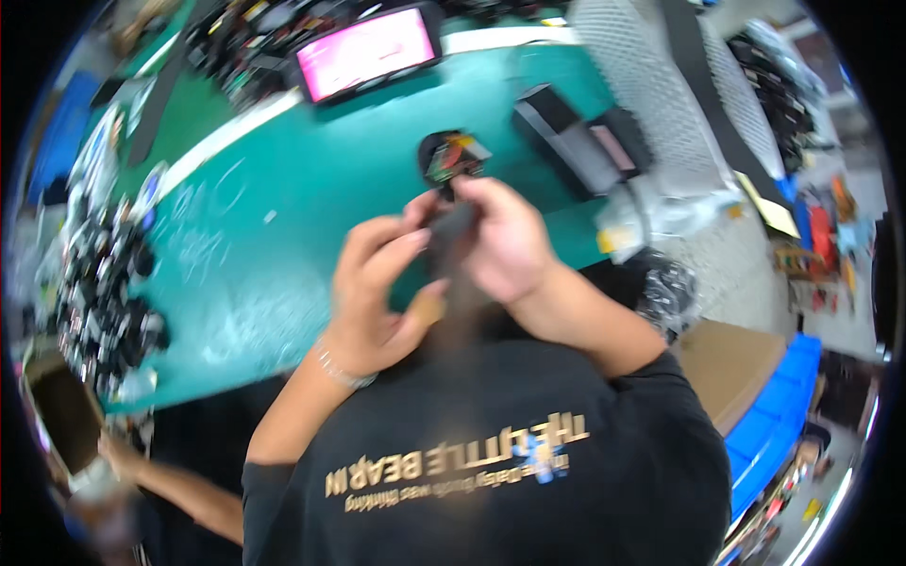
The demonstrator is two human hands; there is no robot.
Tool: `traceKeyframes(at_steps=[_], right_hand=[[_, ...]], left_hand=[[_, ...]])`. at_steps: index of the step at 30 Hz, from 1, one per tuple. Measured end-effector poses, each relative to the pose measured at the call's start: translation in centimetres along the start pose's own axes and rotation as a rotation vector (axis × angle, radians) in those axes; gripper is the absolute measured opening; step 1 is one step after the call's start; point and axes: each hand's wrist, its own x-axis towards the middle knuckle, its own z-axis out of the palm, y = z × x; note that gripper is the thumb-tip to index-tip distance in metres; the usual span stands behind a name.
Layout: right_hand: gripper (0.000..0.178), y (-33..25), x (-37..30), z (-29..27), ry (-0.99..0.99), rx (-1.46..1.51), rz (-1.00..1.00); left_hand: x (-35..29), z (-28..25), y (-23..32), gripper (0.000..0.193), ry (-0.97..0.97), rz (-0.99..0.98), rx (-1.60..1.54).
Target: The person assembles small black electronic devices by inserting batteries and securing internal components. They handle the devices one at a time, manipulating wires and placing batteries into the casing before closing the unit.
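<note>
Above the table's near edge, both my hands meet at a black device (436, 156) with a rounded end. Green circuit board and a yellow patch show at that end. A dark, blurred length of it runs down toward my shirt; its exact kind I cannot make out. My right hand (511, 238) is closed around its right side, thumb on top near the circuit board. My left hand (366, 292), with a bracelet at the wrist, curls at the left side, fingertips against the dark part and thumb lower down.
On the green table (255, 255) a phone with a lit pink screen (366, 55) stands at the back. A black box (571, 141) lies to the right. Heaps of small black parts (104, 283) line the left edge. Another person's arm (175, 486) reaches toward a cardboard box (61, 415) at lower left.
</note>
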Motion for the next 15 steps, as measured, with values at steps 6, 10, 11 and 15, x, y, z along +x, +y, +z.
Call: traceKeyframes(at_steps=[6, 10, 11, 15], right_hand=[[0.033, -8.1, -3.3, 0.8, -0.042, -0.064, -0.306], [0.031, -18.0, -4.6, 3.5, 0.079, -0.574, -0.947], [0.029, -20.7, -3.8, 4.2, 0.177, -0.589, -1.063], [0.029, -36.1, 1.4, -3.7, 0.939, -1.528, -1.865]], left_hand=[[-1.3, 1.4, -1.8, 0.054, 0.083, -0.227, -0.231], [-1.3, 1.7, -2.3, 0.048, 0.045, -0.485, -0.428], [-1.4, 1.6, -2.4, 0.048, 0.062, -0.506, -0.448], [-0.2, 2.4, -2.3, 0.047, 0.053, -0.594, -0.589]])
